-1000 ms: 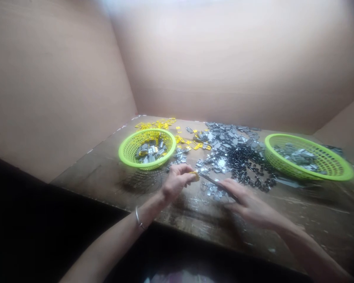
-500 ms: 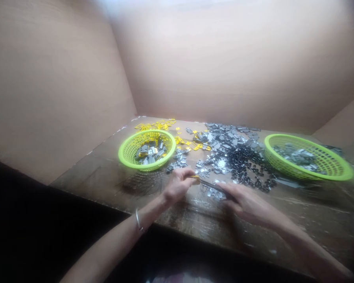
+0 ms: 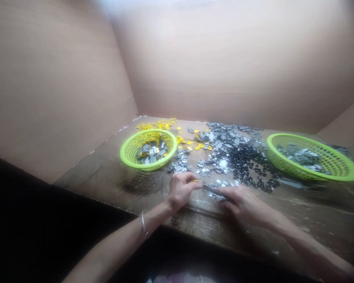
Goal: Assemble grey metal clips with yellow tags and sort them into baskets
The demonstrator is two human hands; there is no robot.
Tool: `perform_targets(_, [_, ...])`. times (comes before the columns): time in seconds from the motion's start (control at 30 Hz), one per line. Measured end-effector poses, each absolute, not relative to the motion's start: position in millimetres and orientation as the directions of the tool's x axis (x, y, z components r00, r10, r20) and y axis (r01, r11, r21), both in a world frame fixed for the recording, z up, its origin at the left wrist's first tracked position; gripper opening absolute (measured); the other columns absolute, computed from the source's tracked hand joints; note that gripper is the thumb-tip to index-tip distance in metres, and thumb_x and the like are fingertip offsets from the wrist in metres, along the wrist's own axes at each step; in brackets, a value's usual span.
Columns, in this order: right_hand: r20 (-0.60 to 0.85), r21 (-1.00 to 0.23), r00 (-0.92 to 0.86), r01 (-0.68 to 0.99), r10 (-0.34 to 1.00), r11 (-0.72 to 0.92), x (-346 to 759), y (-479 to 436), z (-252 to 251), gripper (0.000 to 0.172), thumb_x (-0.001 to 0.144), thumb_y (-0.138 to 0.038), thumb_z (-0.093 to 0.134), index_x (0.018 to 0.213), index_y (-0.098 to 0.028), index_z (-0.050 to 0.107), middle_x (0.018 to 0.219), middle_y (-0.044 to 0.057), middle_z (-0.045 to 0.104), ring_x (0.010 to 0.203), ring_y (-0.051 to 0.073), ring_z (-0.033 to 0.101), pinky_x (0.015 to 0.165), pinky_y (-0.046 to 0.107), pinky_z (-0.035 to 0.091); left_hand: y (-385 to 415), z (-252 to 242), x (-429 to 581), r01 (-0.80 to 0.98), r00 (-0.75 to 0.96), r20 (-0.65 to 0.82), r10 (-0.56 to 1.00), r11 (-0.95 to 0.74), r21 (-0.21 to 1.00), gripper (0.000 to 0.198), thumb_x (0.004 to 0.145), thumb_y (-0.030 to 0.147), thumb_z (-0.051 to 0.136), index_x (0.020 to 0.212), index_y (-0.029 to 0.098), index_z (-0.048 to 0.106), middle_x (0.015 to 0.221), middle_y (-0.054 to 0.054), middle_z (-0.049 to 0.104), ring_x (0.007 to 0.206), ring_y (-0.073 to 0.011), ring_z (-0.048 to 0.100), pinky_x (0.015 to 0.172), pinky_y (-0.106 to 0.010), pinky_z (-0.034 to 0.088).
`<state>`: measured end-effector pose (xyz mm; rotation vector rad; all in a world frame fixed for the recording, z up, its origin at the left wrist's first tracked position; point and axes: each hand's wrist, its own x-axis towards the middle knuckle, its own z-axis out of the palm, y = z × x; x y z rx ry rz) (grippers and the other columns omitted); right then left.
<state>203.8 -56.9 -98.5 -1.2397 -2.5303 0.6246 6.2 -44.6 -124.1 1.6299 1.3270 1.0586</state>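
Observation:
My left hand (image 3: 181, 190) pinches a small yellow piece (image 3: 195, 181) between its fingertips. My right hand (image 3: 243, 206) grips a thin dark metal tool (image 3: 216, 191), whose tip points toward the yellow piece and lies close to it. Small grey metal pieces (image 3: 222, 163) lie in a loose heap just beyond my hands, with a tangle of black pieces (image 3: 249, 163) to their right. Yellow pieces (image 3: 156, 125) are scattered behind the left lime-green plastic basket (image 3: 149, 167), which holds grey and yellow pieces.
A second lime-green basket (image 3: 289, 167) with grey pieces stands at the right of the worn wooden table (image 3: 297, 212). Cardboard walls (image 3: 224, 67) rise along the back and sides. The table's near edge runs below my forearms.
My left hand has drawn slightly nearer to me with the yellow piece, and the tool tip has stayed beside it. The whole view has shifted a little.

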Motion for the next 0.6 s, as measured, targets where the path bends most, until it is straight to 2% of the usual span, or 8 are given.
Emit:
perform_targets(0.23, [0.052,-0.506,-0.584,0.684,0.81,0.526,206.8,-55.4,-107.9,0.019,0.067,-0.02,0.044,0.078,-0.023,0.06,0.063,-0.001,0.06,0.058,0.012,0.052,0.054,0.021,0.038,-43.6,-126.1,6.2,0.388,0.084,0.15,0.985,-0.171,0.906,0.018,0.057,0.033,0.057,0.055,0.015,0.056,0.051,0.003,0.047,0.052,-0.0084,0.041,0.052,-0.021,0.03])
perform_targets(0.37, [0.001,-0.47,-0.575,0.722,0.818,0.508,205.1,-54.4,-104.1,0.022,0.069,-0.019,0.042,0.082,-0.023,0.059,0.072,0.001,0.061,0.063,0.015,0.053,0.058,0.025,0.039,-41.6,-125.4,9.2,0.391,0.097,0.144,0.985,-0.171,0.905,0.018,0.055,0.033,0.058,0.057,0.015,0.057,0.054,0.003,0.051,0.054,-0.0087,0.043,0.053,-0.02,0.032])
perform_targets(0.47, [-0.01,-0.507,-0.588,0.7,0.809,0.503,205.1,-53.5,-99.0,0.024,0.071,-0.027,0.044,0.091,-0.023,0.057,0.08,0.002,0.061,0.068,0.017,0.054,0.061,0.028,0.041,-32.2,-113.7,4.5,0.397,0.154,0.117,0.981,-0.17,0.902,0.02,0.057,0.034,0.056,0.06,0.015,0.059,0.056,0.001,0.054,0.055,-0.0096,0.046,0.052,-0.021,0.033])
perform_targets(0.57, [0.016,-0.557,-0.524,0.703,0.852,0.443,214.5,-51.4,-99.2,0.032,0.072,-0.035,0.044,0.101,-0.024,0.053,0.085,0.003,0.061,0.071,0.019,0.054,0.06,0.029,0.042,-13.1,-90.1,-18.8,0.392,0.135,0.199,0.971,-0.237,0.889,0.027,0.062,0.038,0.051,0.075,0.015,0.059,0.065,-0.002,0.057,0.058,-0.0105,0.048,0.053,-0.022,0.035])
perform_targets(0.6, [0.027,-0.559,-0.477,0.721,0.878,0.409,220.6,-50.1,-100.8,0.033,0.073,-0.037,0.043,0.101,-0.024,0.053,0.085,0.004,0.061,0.071,0.019,0.055,0.059,0.028,0.043,-5.7,-81.4,-30.5,0.447,0.066,0.256,0.964,-0.258,0.857,0.03,0.062,0.039,0.051,0.079,0.015,0.058,0.069,-0.003,0.057,0.06,-0.0115,0.049,0.054,-0.023,0.036])
